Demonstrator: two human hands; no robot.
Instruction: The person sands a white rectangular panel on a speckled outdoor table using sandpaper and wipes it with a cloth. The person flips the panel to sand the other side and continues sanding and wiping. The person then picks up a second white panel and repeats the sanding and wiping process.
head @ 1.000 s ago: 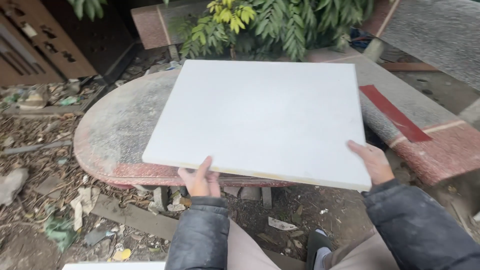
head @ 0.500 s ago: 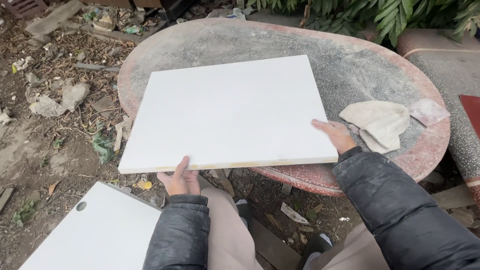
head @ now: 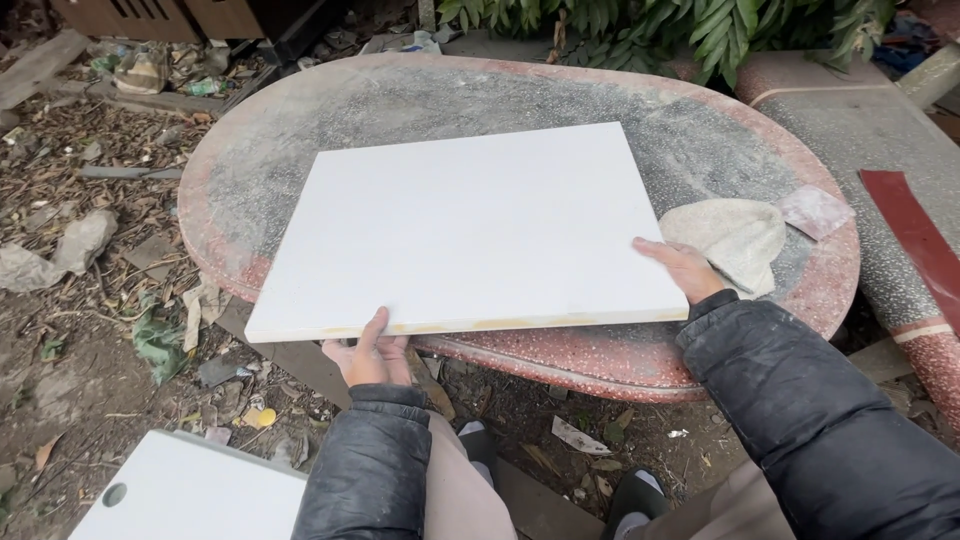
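Littered dirt ground holds a white board with a round hole (head: 190, 490) nearest. Above, the left hand (head: 372, 352) and right hand (head: 685, 268) grip a square white tile (head: 470, 230) lying on the dusty round speckled red stone table (head: 640, 355), beside a crumpled beige cloth (head: 735, 235).

A white square tile (head: 465, 230) is gripped at its near edge by the left hand (head: 372, 355) and at its right corner by the right hand (head: 683, 268); a cloth (head: 735, 238) lies just beyond the right hand.
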